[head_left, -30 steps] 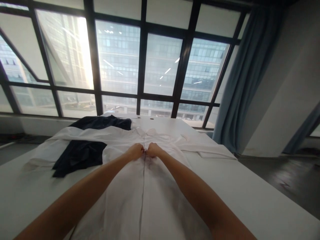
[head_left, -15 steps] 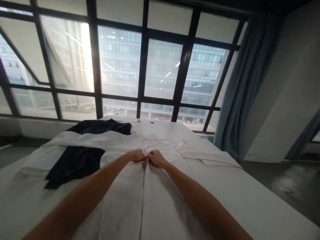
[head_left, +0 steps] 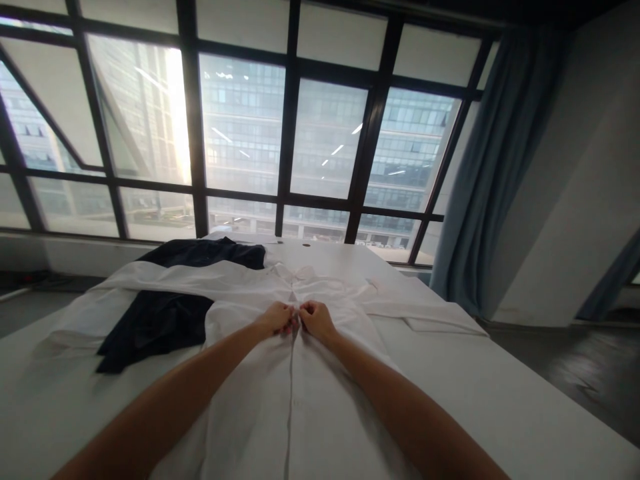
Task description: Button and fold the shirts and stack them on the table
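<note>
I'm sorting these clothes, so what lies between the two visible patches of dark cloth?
The head view shows a white shirt sleeve stretched between the far dark patch and the near dark patch.

no legible txt, labels, brands, nos. or signs
</note>
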Available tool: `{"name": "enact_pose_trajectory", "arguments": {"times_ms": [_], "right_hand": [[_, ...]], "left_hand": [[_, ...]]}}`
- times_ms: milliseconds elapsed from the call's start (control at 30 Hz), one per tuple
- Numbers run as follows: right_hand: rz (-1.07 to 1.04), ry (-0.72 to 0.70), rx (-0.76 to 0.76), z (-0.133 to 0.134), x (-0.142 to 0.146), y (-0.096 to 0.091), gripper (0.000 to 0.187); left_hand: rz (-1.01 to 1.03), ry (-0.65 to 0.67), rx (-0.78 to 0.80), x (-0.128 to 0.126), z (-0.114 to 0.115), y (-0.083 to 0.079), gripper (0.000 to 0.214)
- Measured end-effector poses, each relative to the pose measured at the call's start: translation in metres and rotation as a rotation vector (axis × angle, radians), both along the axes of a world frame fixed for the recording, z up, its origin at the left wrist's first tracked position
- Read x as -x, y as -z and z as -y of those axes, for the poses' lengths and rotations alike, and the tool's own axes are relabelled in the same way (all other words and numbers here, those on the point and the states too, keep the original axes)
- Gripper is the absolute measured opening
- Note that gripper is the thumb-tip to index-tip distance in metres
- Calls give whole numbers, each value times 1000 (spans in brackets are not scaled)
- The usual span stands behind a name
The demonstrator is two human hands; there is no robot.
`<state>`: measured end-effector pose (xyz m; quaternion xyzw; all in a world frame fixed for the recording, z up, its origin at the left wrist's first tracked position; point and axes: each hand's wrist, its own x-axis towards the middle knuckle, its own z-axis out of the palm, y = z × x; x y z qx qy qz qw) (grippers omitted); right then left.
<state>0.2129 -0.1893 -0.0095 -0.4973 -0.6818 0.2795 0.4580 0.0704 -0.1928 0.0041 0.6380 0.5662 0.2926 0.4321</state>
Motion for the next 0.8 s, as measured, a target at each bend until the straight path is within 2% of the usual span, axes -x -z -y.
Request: {"name": "enact_pose_trajectory", "arguments": {"times_ms": [100, 400, 567, 800], "right_hand": [[-35, -29, -4, 1, 1, 2, 13], [-166, -78, 203, -1, 0, -1, 16], [-194, -96, 204, -2, -1, -1, 18], [-247, -148, 291, 1, -2, -5, 8]], "left_hand": [[7, -46, -7, -1, -2, 3, 40], [6, -47, -33, 0, -3, 6, 42], [3, -34, -48, 0, -3, 6, 40], [20, -9, -77, 1, -3, 9, 34]]}}
